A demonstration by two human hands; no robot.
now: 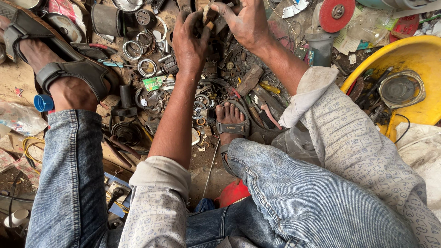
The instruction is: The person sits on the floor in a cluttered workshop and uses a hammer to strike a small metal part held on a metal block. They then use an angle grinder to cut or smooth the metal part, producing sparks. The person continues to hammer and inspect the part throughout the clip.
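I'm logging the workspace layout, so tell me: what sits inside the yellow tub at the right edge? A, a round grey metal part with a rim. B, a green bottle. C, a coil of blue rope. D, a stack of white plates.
A: the yellow tub holds a round grey metal part with a raised rim, beside a few dark tools; no rope, plates or bottle show in it.

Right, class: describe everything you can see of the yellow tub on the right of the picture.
The yellow tub is a round basin that looks like plastic, smooth but grimy, and the picture's right edge cuts it off. It sits on the cluttered ground, beyond the person's right knee. Inside it lie a round grey metal part with a bright rim and some dark tools near its left wall. A black wire hangs over its near rim. Neither hand touches it.
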